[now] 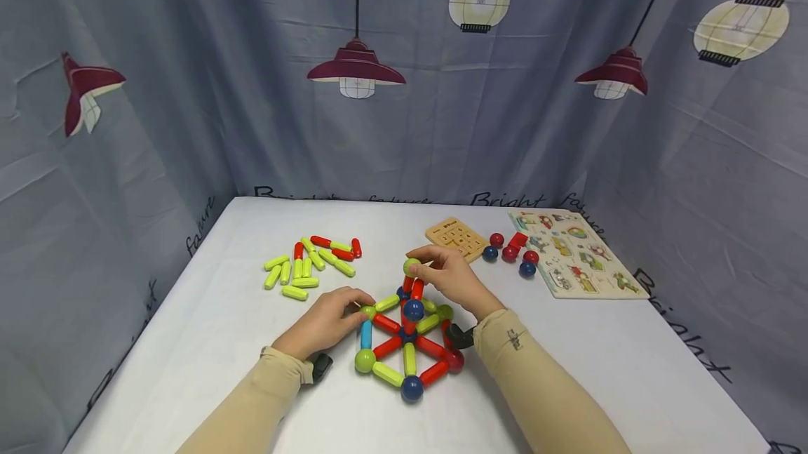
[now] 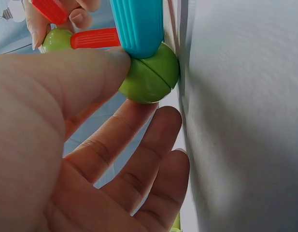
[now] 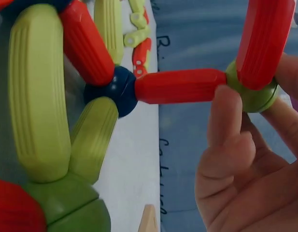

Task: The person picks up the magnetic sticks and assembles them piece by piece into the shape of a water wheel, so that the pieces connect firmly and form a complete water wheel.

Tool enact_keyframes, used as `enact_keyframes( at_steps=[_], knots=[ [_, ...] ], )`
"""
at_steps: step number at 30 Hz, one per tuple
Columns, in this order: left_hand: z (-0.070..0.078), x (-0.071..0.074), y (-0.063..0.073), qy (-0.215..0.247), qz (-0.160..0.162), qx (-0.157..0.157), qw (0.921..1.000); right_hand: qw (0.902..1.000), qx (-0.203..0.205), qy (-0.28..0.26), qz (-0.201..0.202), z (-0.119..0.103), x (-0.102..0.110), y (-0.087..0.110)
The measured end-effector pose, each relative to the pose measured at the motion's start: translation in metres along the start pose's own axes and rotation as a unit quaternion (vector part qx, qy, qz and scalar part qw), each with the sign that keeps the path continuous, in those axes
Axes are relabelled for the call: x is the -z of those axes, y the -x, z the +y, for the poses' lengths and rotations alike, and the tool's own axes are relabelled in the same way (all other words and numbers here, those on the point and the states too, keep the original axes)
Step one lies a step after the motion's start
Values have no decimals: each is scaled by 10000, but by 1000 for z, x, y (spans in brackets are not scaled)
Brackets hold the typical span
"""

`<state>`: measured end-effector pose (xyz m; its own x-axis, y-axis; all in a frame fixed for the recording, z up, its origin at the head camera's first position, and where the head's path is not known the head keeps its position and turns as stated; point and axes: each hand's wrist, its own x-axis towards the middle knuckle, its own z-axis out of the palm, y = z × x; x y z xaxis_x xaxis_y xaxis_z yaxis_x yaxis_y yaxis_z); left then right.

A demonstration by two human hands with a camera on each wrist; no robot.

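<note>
A wheel-like frame of magnetic rods and balls lies on the table, with red and yellow-green spokes meeting at a central blue ball. My left hand pinches the green ball at its left corner, where a light-blue rod joins. Over the frame's far side my right hand holds a raised green ball between thumb and fingers. One red rod runs from that ball to the rear blue ball. A second red rod joins it to the raised blue ball above the centre.
Loose yellow-green and red rods lie at the back left. Behind the right hand is a small wooden board. Several red and blue balls sit beside a picture board at the right. A patterned curtain surrounds the table.
</note>
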<state>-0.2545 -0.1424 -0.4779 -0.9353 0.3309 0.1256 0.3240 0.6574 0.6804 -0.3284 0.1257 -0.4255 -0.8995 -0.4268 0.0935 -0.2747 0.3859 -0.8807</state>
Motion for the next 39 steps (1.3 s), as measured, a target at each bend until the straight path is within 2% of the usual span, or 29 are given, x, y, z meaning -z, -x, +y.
enact_keyframes(
  at_steps=[10, 20, 30, 39],
  knots=[
    [2, 0, -1, -43, 47, -66, 10000, 9994, -273, -166, 117, -4, -2, -2],
    [2, -2, 0, -100, 58, 47, 9999, 9978, -397, -532, 92, -6, -3, -1],
    [2, -3, 2, -232, 131, -76, 9996, 9898, -732, -1221, 32, -7, -7, -2],
    [2, -5, 3, -194, 166, -49, 9997, 9864, -935, -1349, 51, -10, -9, 0]
  ],
)
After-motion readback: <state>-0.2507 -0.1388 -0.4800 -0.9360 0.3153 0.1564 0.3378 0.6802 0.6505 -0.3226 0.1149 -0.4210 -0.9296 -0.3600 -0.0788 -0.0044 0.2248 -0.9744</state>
